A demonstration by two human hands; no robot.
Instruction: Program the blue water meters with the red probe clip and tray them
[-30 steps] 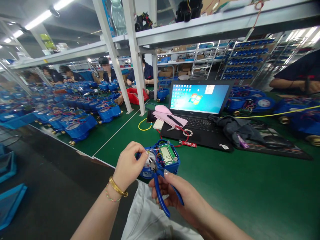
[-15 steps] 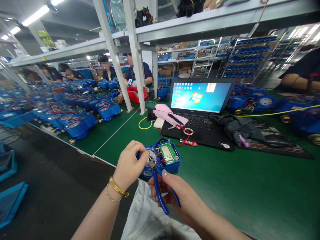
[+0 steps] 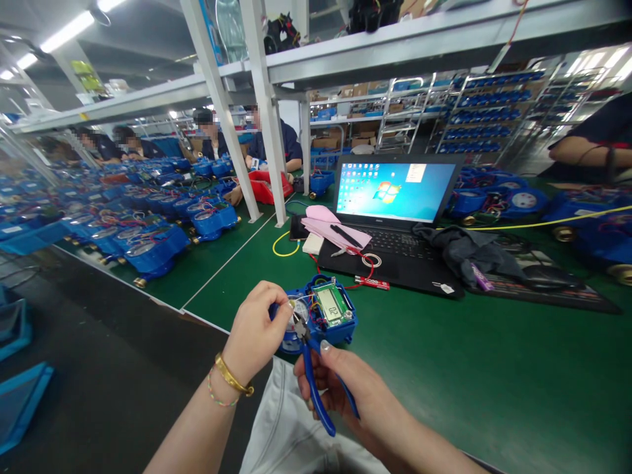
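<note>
An opened blue meter with a green display board and coloured wires rests at the near edge of the green table. My left hand is wrapped around its left side, fingers pinched at the round dial. My right hand grips blue-handled cutters, whose metal jaws sit at the wires beside the dial. A gold bangle and a bead bracelet circle my left wrist.
An open laptop stands behind the meter with pink paper, a pen and a red cable on it. A dark cloth lies to its right. Rows of blue meters fill the left bench. Other people sit beyond the steel posts.
Both hands and the meter have stayed nearly in place. The cutters' handles shifted slightly in my right hand; the jaws remain at the wires.
</note>
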